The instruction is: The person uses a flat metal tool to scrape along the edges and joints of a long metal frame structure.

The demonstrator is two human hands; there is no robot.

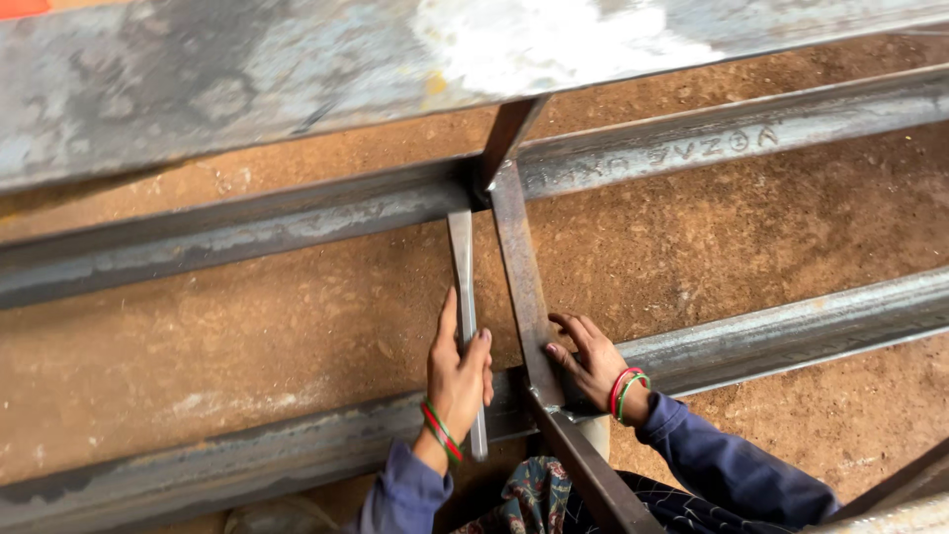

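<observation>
My left hand (458,371) grips a narrow flat grey metal bar (462,267) that runs from below my hand up to the far steel beam (297,222). My right hand (585,356) rests with fingers spread against the side of a rusty brown angle iron (519,267), which crosses from the near steel beam (791,331) up to the far one. The flat bar lies just left of the angle iron, nearly parallel to it. Both wrists wear red and green bangles, and the sleeves are blue.
A wide grey steel plate (247,79) spans the top of the view above the far beam. Brown dirt ground (247,326) shows between the two beams. Another rusty bar (890,485) sits at the lower right corner. Patterned cloth covers my lap at the bottom.
</observation>
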